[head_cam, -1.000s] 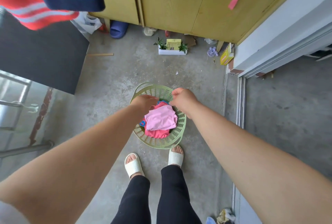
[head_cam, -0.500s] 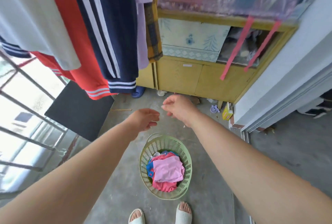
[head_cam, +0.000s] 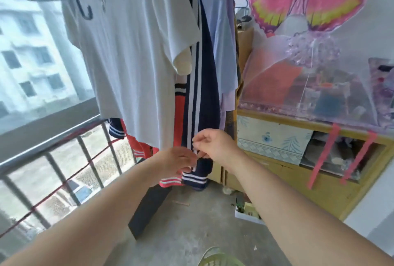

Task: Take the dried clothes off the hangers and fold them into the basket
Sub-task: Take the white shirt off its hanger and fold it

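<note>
Overhead, a white shirt (head_cam: 132, 56) hangs up-left of the fingers. The left hand (head_cam: 174, 163) has its fingers loosely together, tips at the navy striped garment (head_cam: 207, 95); the right hand (head_cam: 215, 146) curls its fingers against the same cloth, grip unclear in blur. The green basket (head_cam: 213, 261) sits well below them.

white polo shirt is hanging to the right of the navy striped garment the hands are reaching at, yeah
Not quite. The head view shows the white polo shirt hanging to the left of the navy striped garment, not the right. The left hand and right hand are at that garment's lower end; whether they grip it is too blurred to tell.
</note>
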